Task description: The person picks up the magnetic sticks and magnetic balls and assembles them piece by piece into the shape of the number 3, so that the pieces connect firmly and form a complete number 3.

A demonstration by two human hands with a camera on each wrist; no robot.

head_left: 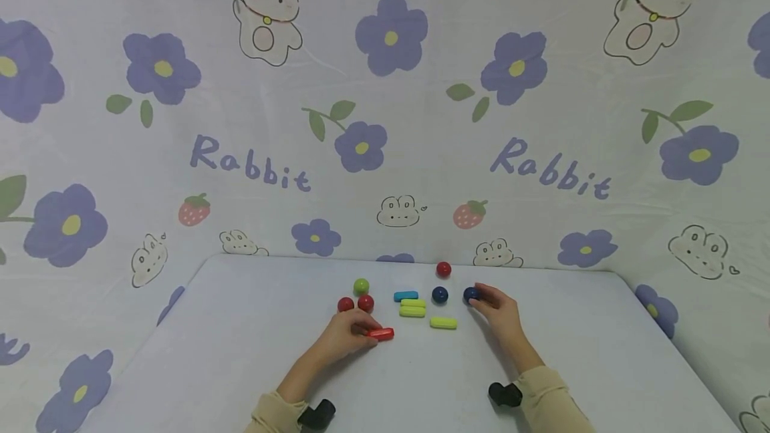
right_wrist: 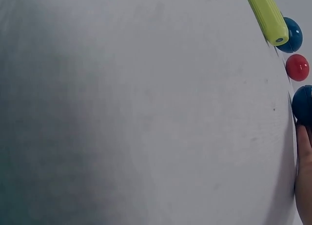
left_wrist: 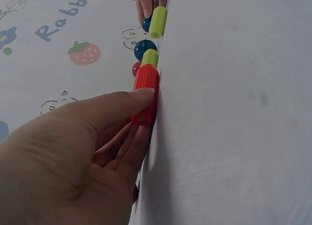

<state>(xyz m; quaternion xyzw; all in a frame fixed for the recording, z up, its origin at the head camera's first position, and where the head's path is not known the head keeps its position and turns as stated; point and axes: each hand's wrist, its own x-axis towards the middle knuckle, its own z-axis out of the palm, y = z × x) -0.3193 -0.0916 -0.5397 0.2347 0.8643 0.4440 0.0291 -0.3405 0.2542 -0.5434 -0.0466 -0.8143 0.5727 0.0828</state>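
Observation:
My left hand [head_left: 347, 335] pinches a red ridged cylinder [head_left: 383, 334] low over the white table, thumb on top in the left wrist view. At the right, the fingers and thumb of my right hand [head_left: 502, 313] hold a dark blue ball [head_left: 470, 295]. Just left of that ball sits another dark blue ball [head_left: 440, 295]. Between the hands lie a blue cylinder [head_left: 406, 296] and two yellow-green cylinders [head_left: 412, 311] side by side, with a third yellow-green cylinder [head_left: 443, 323] apart to their right. In the right wrist view, most of my right hand [right_wrist: 304, 171] is cut off at the edge.
Two red balls [head_left: 365, 303] stand just beyond my left hand, with a light green ball [head_left: 361, 286] behind them. Farther back is a single red ball [head_left: 443, 269]. A patterned rabbit-and-flower cloth [head_left: 397, 105] hangs behind the white table [head_left: 415, 386].

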